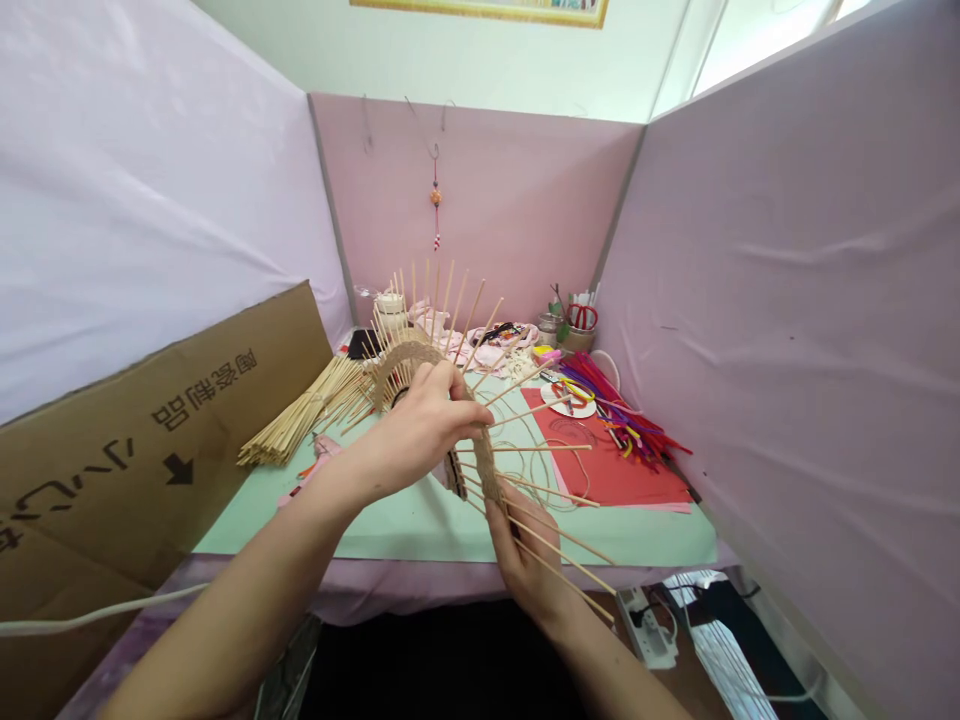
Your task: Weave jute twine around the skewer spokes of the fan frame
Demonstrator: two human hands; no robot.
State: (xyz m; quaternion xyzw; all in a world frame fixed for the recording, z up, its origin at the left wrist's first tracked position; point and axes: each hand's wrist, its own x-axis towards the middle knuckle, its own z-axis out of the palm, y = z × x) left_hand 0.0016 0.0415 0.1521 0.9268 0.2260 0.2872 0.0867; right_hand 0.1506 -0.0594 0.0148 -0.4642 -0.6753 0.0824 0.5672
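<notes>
A curved woven band (486, 462) is held up above the front middle of the table, with thin sticks (551, 490) fanning outward from it all around. The left hand (431, 415) is closed on the band near its crown, thumb and fingers pinching its edge. The right hand (534, 545) is curled around the band's lower end; sticks cross in front of it, so how tightly its fingers close cannot be told.

The left hand and the band block the view of the middle of the pale green mat (420, 540). On the right, stick tips reach over a red sheet (611, 480) and loops of thin cord. Beyond them lie a white disc (551, 395) with tools on it and a spread of red and purple fuzzy stems (600, 390). Red-handled scissors (583, 317) stand in a container at the back right corner.

To the left, a bundle of loose sticks (300, 415) lies beside a leaning cardboard sheet (225, 400). The left forearm passes close to a pink item (326, 450), partly hiding it. A small ornament (436, 198) hangs on the pink back panel (517, 200).
</notes>
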